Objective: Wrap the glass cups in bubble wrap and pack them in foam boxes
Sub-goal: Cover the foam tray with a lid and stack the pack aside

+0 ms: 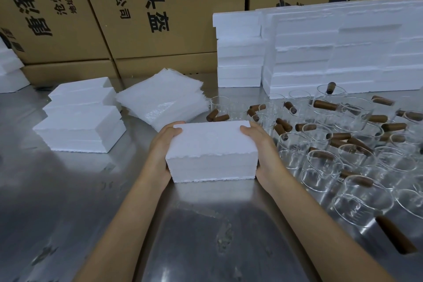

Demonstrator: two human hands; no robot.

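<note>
so, far left a stack of closed foam boxes [80,119] sits on the steel table [57,201], likely finished ones parked out of the way. next a pile of bubble wrap sheets [164,98], within reach for wrapping. centre: left hand [163,144] and right hand [261,144] clamp the ends of a closed foam box [210,151], fingers curled over its top edges, probably seating the lid. behind right, spare foam stacks [343,48]. right side, unwrapped glass cups [343,155] with brown handles crowd the table, waiting.
</note>
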